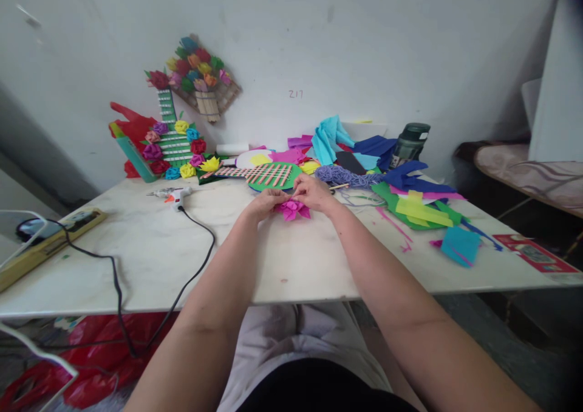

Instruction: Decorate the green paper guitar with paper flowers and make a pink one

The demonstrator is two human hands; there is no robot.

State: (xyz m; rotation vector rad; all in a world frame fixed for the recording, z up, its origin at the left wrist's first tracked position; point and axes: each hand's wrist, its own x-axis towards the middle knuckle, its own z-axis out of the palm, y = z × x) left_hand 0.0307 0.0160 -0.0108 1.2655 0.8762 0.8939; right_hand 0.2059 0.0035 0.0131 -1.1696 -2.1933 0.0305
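Both of my hands meet over a pink paper flower (294,209) lying on the white table (159,248). My left hand (266,203) pinches the flower's left side with its fingers curled. Fingers of my right hand (313,193) are closed on the flower's top edge. Just behind the flower lies a green round card with a lattice of sticks (271,175).
A glue gun (175,196) lies to the left with its black cord (195,266) running off the front edge. Coloured paper scraps (410,202), a dark jar (409,143) and finished paper-flower crafts (175,147) crowd the back. A power strip (50,239) sits far left.
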